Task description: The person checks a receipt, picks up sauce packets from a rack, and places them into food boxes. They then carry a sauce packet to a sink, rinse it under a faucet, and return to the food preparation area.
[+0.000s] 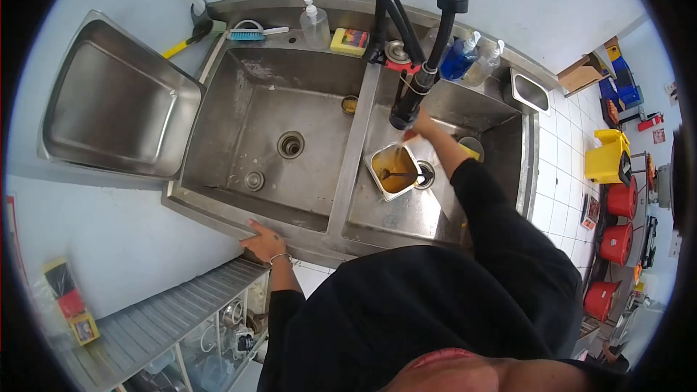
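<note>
My left hand (pixel 266 242) rests on the front rim of the double steel sink (pixel 298 238), fingers apart, holding nothing. My right hand (pixel 421 125) reaches into the right basin beside the black spray nozzle (pixel 406 107); the hose and nozzle partly cover its fingers, so its grip cannot be made out. Just below the nozzle, a small square metal container (pixel 393 187) stands tilted on the basin floor. Yellow-orange liquid and a dark utensil (pixel 398 173) are inside it. A drain (pixel 425 175) lies right beside the container.
A round metal cup (pixel 472 147) with something yellow stands right of my forearm. Soap bottles (pixel 315 23), a boxed sponge (pixel 350 41) and a blue brush (pixel 247 33) line the back ledge. A large steel pan (pixel 116 101) leans at left; a ribbed rack (pixel 167 319) sits below.
</note>
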### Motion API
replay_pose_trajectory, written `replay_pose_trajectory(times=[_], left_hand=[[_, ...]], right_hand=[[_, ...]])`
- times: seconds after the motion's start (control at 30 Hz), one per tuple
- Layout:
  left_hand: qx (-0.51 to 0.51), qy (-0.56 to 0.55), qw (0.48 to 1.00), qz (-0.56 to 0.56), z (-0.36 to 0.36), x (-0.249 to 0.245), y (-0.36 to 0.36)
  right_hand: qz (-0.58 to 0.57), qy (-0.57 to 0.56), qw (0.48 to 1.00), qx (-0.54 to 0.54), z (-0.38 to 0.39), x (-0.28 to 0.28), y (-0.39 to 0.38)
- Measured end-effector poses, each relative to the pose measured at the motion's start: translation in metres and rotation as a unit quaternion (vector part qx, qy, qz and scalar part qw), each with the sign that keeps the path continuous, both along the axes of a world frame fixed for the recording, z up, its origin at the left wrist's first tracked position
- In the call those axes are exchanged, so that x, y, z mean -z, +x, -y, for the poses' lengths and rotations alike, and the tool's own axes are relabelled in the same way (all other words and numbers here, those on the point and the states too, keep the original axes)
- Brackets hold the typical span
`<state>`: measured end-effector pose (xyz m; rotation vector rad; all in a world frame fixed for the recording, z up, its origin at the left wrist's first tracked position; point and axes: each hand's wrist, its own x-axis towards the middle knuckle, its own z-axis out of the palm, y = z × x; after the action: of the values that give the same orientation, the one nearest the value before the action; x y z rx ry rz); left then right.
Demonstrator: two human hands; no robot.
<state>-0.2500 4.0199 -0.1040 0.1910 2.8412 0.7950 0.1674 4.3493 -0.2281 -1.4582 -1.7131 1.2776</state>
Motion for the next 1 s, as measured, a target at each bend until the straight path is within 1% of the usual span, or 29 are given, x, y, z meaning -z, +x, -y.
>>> replay_pose_trajectory(times=[0.03,0.07,0.1,0.2,0.23,0.37,0.43,0.53,0.57,0.63,0.73,0.83,0.87,0.93,1.0], left_hand=[[0.001,0.001,1.0,-0.004,0.001,-0.002,0.002],[0.003,0.002,1.0,-0.008,0.002,-0.004,0.003],[0.005,0.002,1.0,-0.01,0.0,-0.01,0.006],[0.004,-0.002,1.0,-0.011,0.0,-0.008,0.005],[0.002,-0.003,1.0,-0.011,0.0,-0.005,0.003],[0.006,0.013,0.999,-0.03,0.002,0.001,0.002],[0.005,0.016,1.0,-0.027,0.002,0.001,0.001],[0.006,0.022,0.999,-0.024,0.004,0.004,0.0],[0.006,0.021,0.999,-0.025,0.004,0.005,0.001],[0.002,0.014,0.999,-0.032,0.003,0.004,0.001],[0.001,0.015,0.999,-0.032,0.002,-0.002,0.004],[0.0,0.002,0.999,-0.034,0.001,-0.005,0.005],[-0.001,0.004,1.0,-0.031,0.0,-0.005,0.005],[-0.003,0.005,1.0,-0.024,-0.001,-0.005,0.005],[-0.005,-0.001,1.0,-0.015,-0.002,-0.009,0.006]], right_hand=[[-0.151,-0.208,0.963,0.078,0.027,-0.015,-0.014],[-0.313,-0.318,0.888,0.113,0.046,-0.012,-0.02],[-0.321,-0.36,0.864,0.144,0.07,-0.043,-0.034],[-0.441,-0.387,0.794,0.159,0.096,-0.048,-0.059],[-0.474,-0.403,0.773,0.121,0.1,-0.047,-0.065],[-0.52,-0.406,0.739,0.133,0.101,-0.035,-0.073],[-0.541,-0.388,0.731,0.151,0.095,-0.011,-0.068],[-0.579,-0.437,0.684,0.074,0.083,0.003,-0.054],[-0.573,-0.421,0.694,0.113,0.083,0.006,-0.055],[-0.56,-0.385,0.709,0.19,0.085,-0.016,-0.071],[-0.564,-0.355,0.716,0.208,0.09,-0.051,-0.083],[-0.599,-0.383,0.654,0.259,0.1,-0.083,-0.093],[-0.605,-0.386,0.648,0.256,0.101,-0.09,-0.093],[-0.618,-0.394,0.632,0.252,0.103,-0.093,-0.091],[-0.65,-0.401,0.601,0.234,0.096,-0.072,-0.085]])
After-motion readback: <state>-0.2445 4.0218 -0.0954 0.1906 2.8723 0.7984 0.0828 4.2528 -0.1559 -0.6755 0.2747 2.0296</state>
